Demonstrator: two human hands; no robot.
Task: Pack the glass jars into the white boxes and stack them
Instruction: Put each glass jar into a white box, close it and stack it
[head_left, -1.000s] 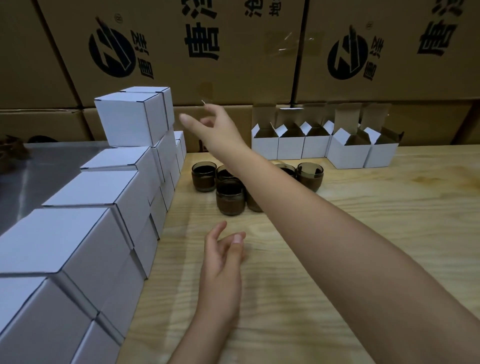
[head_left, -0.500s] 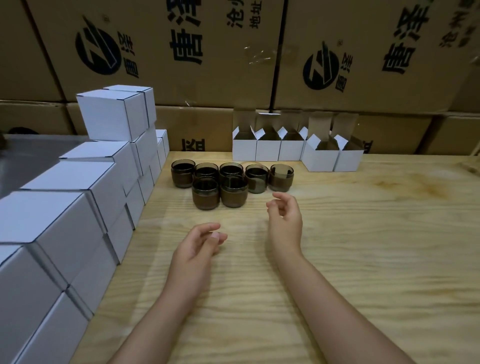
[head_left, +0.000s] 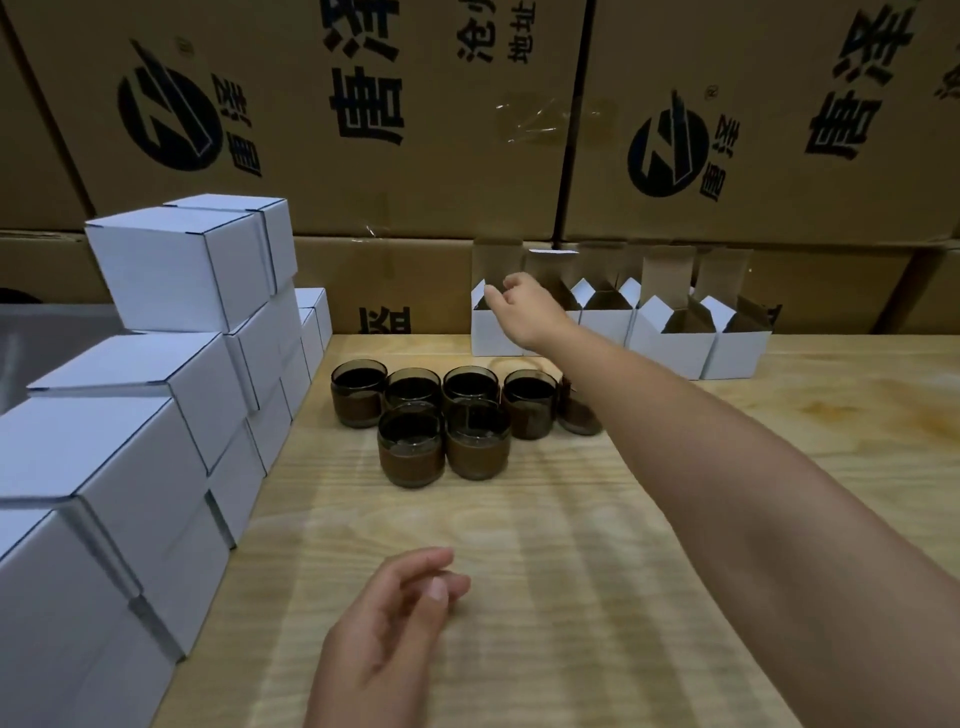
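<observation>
between hands (head_left: 527, 306) and body stand clustered jars (head_left: 447, 415).

right hand (head_left: 524, 306) at open white box (head_left: 491, 332), amber jars (head_left: 441, 415)

Rightmost jar (head_left: 576, 415): half hidden behind the right forearm.
Leftmost open box (head_left: 491, 332): front and mouth partly covered by the right hand (head_left: 524, 312); contact with the flap unclear.
Closed white boxes (head_left: 104, 467): stack cut off at left and bottom edges.
Left hand (head_left: 395, 629): blurred fingers, wrist cut off below.
</observation>
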